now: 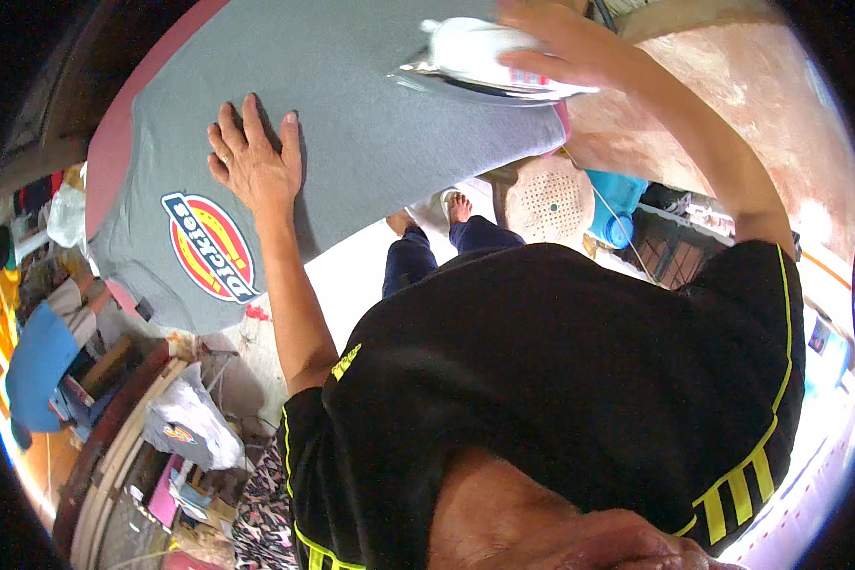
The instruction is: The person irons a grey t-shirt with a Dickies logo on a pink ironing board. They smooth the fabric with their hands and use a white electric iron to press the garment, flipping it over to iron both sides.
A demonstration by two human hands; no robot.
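Observation:
A dark grey T-shirt [361, 104] lies spread over an ironing board [114, 157] with a dull red cover. Its oval red and yellow print [220, 255] faces up near the left end. My left hand [256, 171] rests flat on the cloth above that print, fingers spread, holding nothing. Toward the right end, my right hand [565, 47] grips a white clothes iron [480, 55], both slightly smeared by motion. The iron's metal base is down at the shirt, close to the board's right edge. Part of the right hand's grip is hidden at the top rim.
A round perforated stool [546, 201] stands beyond my feet, beside a blue plastic container [617, 204]. A thin cord [617, 223] hangs near them. At the lower left, a white plastic bag [195, 418] sits by wooden boards [114, 465] and piled items. A pinkish wall [731, 104] borders the right.

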